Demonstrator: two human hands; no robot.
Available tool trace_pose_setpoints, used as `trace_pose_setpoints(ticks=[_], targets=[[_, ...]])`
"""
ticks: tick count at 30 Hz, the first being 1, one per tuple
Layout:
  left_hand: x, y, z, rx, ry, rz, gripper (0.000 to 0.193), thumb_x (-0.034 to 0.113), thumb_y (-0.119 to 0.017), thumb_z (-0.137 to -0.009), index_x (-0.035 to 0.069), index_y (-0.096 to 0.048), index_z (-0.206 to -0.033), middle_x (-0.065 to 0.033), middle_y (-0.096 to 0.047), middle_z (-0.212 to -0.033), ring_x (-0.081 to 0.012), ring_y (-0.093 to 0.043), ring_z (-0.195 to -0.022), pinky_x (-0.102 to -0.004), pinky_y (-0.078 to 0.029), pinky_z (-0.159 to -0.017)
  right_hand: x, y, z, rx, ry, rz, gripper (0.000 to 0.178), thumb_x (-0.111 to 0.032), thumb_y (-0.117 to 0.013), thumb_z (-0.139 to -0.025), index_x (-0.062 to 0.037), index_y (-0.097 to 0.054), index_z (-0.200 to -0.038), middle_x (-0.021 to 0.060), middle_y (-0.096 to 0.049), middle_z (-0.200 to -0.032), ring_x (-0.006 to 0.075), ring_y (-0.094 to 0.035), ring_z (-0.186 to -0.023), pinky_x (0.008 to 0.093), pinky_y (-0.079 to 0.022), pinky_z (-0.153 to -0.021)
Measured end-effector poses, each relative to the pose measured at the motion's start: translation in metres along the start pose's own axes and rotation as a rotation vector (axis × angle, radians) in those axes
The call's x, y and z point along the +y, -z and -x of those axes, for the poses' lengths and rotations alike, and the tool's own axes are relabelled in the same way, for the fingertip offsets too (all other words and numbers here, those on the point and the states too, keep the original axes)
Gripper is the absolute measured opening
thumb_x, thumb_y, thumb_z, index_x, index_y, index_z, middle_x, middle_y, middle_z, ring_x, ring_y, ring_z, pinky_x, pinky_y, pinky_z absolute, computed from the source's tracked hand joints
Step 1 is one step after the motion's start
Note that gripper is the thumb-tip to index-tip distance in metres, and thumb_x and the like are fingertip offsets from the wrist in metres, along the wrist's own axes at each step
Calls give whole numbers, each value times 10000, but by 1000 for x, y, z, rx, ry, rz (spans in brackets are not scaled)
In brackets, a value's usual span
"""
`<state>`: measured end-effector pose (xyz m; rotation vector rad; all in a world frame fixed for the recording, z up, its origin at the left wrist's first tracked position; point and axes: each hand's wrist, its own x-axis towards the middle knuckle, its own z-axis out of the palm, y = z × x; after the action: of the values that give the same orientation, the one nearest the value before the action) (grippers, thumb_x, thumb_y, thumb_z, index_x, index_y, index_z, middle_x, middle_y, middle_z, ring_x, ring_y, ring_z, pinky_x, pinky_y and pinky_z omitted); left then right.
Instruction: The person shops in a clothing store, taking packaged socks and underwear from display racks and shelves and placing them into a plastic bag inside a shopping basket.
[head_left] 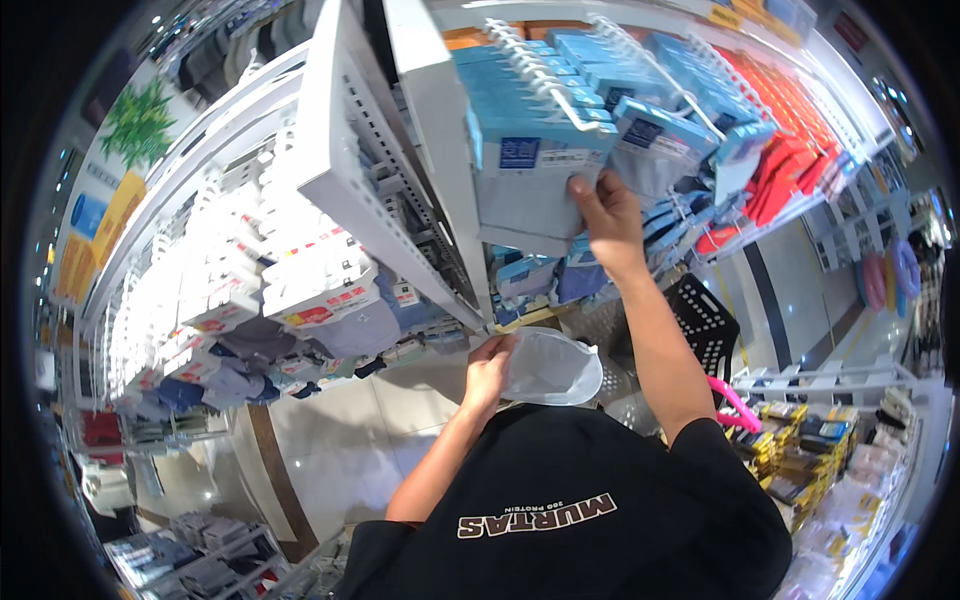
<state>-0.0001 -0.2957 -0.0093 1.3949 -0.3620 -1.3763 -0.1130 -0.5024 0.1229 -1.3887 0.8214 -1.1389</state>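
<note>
Raised to the rack, my right hand [608, 215] pinches the right edge of a flat hanging package [530, 205], thumb in front and fingers mostly hidden behind. The package has a light blue header and a pale grey-blue lower part; it hangs at the front of a white hook [575, 118]. Similar blue-topped packages [660, 135] hang beside it. Lower down, my left hand [488, 372] is closed on the rim of a translucent whitish plastic bag-like container [550, 368], held in front of my body with its mouth upward.
A white perforated shelf post [375, 190] stands left of the blue packages. Packaged garments [320, 285] hang on the left rack, red packages [785, 150] at the far right. A black perforated basket [700, 325] and a pink handle [735, 405] are near my right arm.
</note>
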Motion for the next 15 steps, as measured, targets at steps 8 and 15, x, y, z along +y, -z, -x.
trace_pose_setpoints(ticks=[8, 15], targets=[[-25, 1, -16, -133, 128, 66, 241, 195, -565, -945, 46, -648, -1115, 33, -602, -840, -33, -443, -586, -212, -339, -475, 61, 58, 99, 75, -153, 447, 298, -165, -706, -836, 9, -617, -1061, 67, -637, -848, 133, -583, -723, 279, -472, -690], [-18, -49, -33, -317, 228, 29, 263, 276, -618, -935, 38, -665, -1035, 23, -602, -790, -49, -458, -585, -215, -338, -484, 87, 120, 202, -290, -432, 789, 686, -393, -791, -699, 0, -562, -1212, 217, -554, -1207, 368, -521, -1146, 415, -421, -967]])
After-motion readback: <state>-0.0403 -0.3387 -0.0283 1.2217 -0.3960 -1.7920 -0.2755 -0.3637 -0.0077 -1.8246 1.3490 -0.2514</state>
